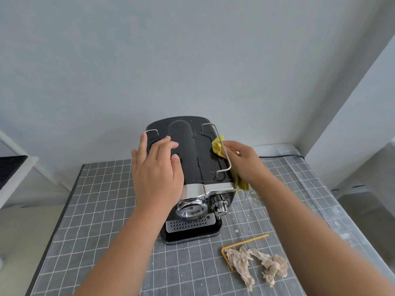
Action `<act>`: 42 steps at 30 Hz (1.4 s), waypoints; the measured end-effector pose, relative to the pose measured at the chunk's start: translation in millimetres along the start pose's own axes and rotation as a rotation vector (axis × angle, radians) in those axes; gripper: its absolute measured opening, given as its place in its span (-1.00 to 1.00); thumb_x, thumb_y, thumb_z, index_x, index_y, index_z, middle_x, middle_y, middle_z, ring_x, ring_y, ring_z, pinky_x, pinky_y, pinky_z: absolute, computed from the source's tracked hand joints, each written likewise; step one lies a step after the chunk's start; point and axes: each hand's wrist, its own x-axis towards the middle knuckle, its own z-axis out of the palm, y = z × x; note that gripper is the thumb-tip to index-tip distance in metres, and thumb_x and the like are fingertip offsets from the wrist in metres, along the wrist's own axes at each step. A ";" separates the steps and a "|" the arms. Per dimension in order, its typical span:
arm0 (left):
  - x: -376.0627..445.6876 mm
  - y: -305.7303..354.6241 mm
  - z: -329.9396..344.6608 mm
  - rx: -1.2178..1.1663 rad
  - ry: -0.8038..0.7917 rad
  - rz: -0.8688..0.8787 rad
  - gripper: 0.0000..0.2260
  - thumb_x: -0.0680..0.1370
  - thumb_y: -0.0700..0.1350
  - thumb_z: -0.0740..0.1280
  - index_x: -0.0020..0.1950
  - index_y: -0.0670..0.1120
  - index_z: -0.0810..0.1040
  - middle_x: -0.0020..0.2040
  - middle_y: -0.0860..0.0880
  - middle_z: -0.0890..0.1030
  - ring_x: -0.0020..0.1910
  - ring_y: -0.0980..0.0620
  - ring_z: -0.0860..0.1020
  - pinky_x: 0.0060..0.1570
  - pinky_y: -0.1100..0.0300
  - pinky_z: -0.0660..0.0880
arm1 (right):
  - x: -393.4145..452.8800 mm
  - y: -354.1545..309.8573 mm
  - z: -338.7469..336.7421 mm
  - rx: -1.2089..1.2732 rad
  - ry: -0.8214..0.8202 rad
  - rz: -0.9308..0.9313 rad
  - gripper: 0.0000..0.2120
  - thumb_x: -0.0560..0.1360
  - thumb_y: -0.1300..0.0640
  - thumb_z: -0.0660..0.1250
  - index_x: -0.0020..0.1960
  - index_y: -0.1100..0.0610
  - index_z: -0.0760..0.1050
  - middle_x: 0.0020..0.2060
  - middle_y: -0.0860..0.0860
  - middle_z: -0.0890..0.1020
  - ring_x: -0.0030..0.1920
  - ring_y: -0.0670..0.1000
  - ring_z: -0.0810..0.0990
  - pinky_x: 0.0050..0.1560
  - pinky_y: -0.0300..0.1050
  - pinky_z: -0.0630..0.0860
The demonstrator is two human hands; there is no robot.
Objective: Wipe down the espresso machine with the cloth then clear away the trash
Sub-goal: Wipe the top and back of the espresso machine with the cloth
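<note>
Left hand [157, 167] flat, fingers straight, on top of machine [192, 167]. Right hand [243, 162] grips yellow cloth [218, 147] against machine's right side. Crumpled tissue [254, 264], straw [241, 244] on table [102, 210], near front.

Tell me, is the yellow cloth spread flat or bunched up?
Bunched up: the yellow cloth is crumpled in the right hand against the espresso machine.

Glossy black plastic espresso machine [192, 159] w/ chrome trim; soft yellow cloth [218, 147]; crumpled paper [254, 263].
</note>
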 end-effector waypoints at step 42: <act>-2.0 -3.3 -2.0 -0.026 0.002 0.001 -0.80 0.58 -0.16 0.22 0.18 -0.02 0.51 0.29 0.01 0.57 0.54 -0.18 0.14 0.43 -0.23 0.18 | -1.7 -70.5 -19.8 -0.835 -0.540 -0.481 -0.82 0.46 0.06 0.43 0.03 -0.15 0.66 -0.02 -0.14 0.61 -0.06 -0.12 0.57 0.11 -0.14 0.47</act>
